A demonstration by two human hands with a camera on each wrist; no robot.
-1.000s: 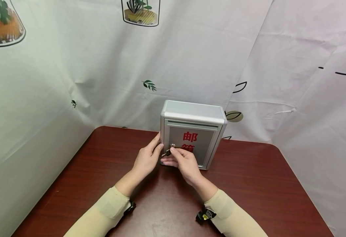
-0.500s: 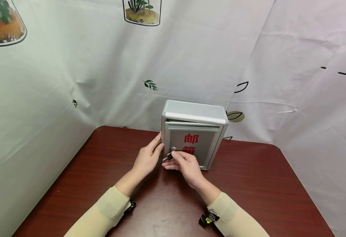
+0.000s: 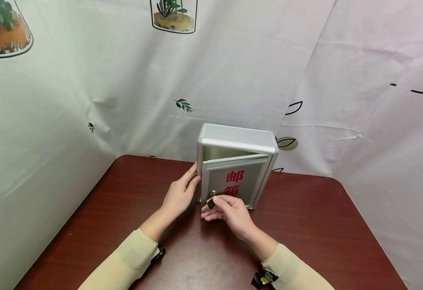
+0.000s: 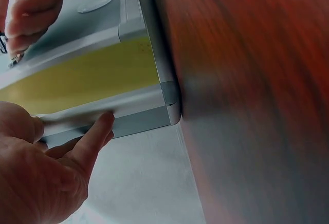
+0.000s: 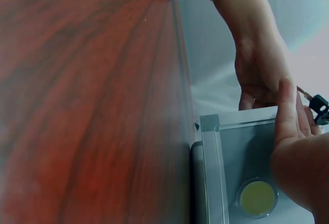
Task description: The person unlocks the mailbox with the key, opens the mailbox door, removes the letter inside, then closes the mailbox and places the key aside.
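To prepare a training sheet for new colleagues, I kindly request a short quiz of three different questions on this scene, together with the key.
1. True or false: the door of the metal box stands partly open.
2. Multiple choice: what does the person's left grip touch?
A. the table top
B. the side of the box
C. the red characters
3. Short answer: which grip is at the keys by the lock?

Key:
1. True; a gap shows along the top of the door.
2. B.
3. The right grip.
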